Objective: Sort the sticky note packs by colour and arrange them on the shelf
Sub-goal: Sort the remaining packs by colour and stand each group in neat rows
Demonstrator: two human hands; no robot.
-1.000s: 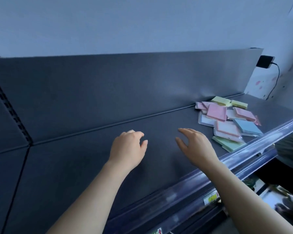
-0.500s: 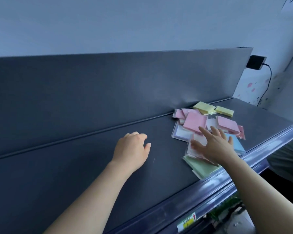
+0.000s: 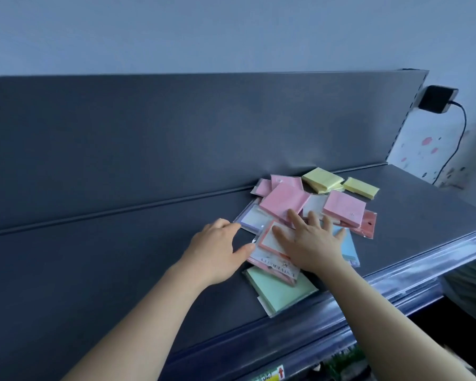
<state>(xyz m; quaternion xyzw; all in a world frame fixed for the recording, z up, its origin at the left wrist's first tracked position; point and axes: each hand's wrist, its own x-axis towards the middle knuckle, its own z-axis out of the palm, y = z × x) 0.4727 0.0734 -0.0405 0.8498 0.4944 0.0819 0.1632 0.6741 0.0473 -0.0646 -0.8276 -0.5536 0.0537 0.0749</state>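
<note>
The dark shelf (image 3: 116,276) runs from its back edge, under a tall panel, to a front rail, and its left stretch is bare. The packs (image 3: 313,204) lie in one mixed heap toward the right end, spanning back edge to front edge. In the heap, a green pack (image 3: 282,291) sits at the front edge, two pink packs (image 3: 282,200) overlap mid-heap, two yellow packs (image 3: 322,178) sit nearest the back edge, and a blue pack (image 3: 348,250) shows partly from under the right hand (image 3: 311,244). That hand lies flat, fingers (image 3: 294,220) straight and spread wide, pressing a red-bordered pack (image 3: 270,239) that rests on the green one. The left hand (image 3: 217,253) is beside it, fingers loosely curled and holding nothing, thumb touching that pack's wrapper edge. Sorting seems barely begun: no colour group stands apart. The next move likely calls for lifting the top pack off cleanly without dragging its neighbours, then starting a group on the bare left stretch.
</note>
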